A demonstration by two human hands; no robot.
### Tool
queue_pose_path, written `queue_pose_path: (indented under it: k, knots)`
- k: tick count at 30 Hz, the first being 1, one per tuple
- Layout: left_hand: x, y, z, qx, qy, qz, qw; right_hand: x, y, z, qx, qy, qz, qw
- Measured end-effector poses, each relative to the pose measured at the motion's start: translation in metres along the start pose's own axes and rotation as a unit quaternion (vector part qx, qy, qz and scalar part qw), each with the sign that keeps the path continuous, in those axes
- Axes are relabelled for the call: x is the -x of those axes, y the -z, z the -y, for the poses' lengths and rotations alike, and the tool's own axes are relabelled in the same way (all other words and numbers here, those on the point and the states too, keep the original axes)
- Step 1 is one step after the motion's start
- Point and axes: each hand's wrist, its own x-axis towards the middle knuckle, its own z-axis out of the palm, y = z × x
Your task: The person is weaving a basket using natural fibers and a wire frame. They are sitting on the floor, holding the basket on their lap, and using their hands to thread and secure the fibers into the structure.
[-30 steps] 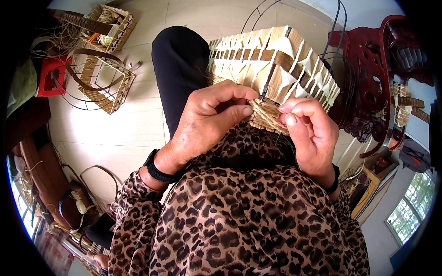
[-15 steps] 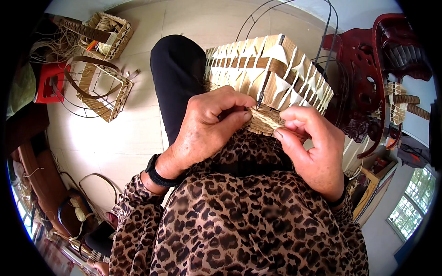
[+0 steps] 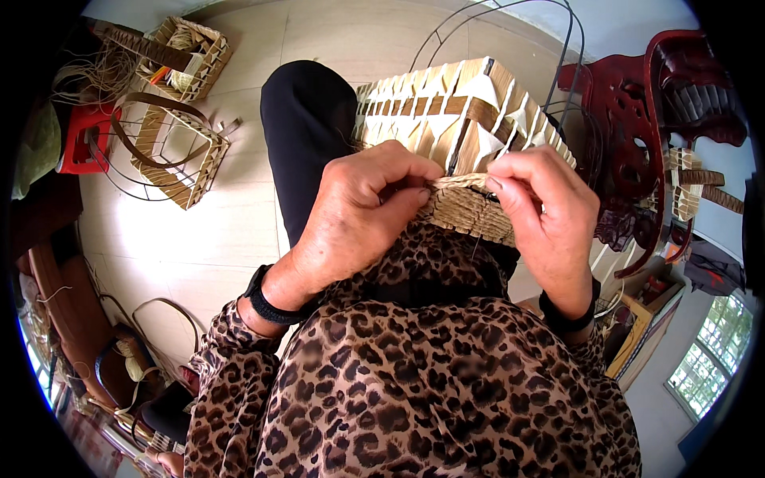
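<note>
Left hand [image 3: 358,195] curves inward, its thumb and forefinger a little parted around the left end of a twisted straw-coloured cord [image 3: 460,182]; whether they grip it firmly I cannot tell. Just ahead of both hands, beside the dark-trousered knee, sits a tilted box-shaped basket [image 3: 426,107], its wood-toned panels crossed by white strips, with a coarsely woven band [image 3: 470,213] below the cord. Right hand [image 3: 554,211] pinches the cord's other end between thumb and forefinger. Farther right stands a dark red carved chair [image 3: 637,143].
</note>
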Motion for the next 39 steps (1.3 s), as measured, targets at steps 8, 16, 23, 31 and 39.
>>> queue_pose_path:
  k: [8, 16, 23, 31, 39]
  knots:
    - [-0.001, 0.004, 0.005, 0.116, 0.058, -0.008, 0.992, 0.005, -0.005, -0.002, -0.012, 0.001, 0.023, 1.0]
    - [-0.007, 0.006, 0.014, 0.192, 0.057, 0.023, 0.98, 0.004, -0.004, -0.006, -0.061, -0.017, 0.011, 0.998]
    - [-0.006, 0.004, 0.012, 0.174, 0.065, 0.012, 0.983, 0.003, 0.004, -0.013, 0.012, 0.103, 0.055, 0.993]
    - [-0.008, 0.001, 0.015, 0.116, -0.018, 0.007, 0.993, 0.009, -0.005, -0.012, 0.026, 0.128, 0.019, 0.991]
    - [-0.011, 0.004, 0.008, 0.098, -0.018, 0.014, 0.995, 0.008, -0.008, -0.005, 0.083, 0.199, -0.029, 0.976]
